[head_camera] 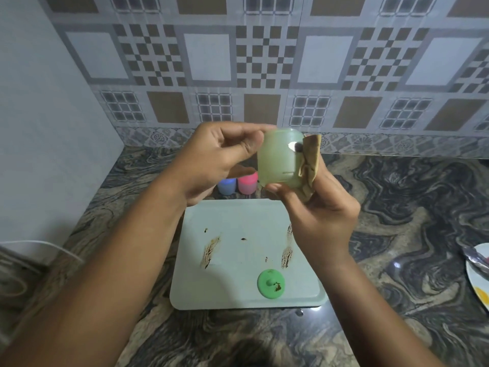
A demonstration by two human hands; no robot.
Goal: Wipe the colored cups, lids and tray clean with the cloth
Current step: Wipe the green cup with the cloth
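Note:
A pale green cup [276,158] is held up above the tray, upside down and tilted. My left hand [211,160] grips its left side with thumb and fingers. My right hand [315,213] presses a tan cloth [309,160] against the cup's right side, thumb under the rim. Below lies the light grey tray [238,260], marked with brown stains. A green lid [272,283] with a brown smear rests near the tray's front edge. A blue cup [227,186] and a pink cup [247,184] stand behind the tray, partly hidden by my left hand.
The tray sits on a dark marbled counter [410,221] backed by a patterned tile wall. A white plate [480,276] with a metal utensil pokes in at the right edge. A white cable [53,246] runs at the left.

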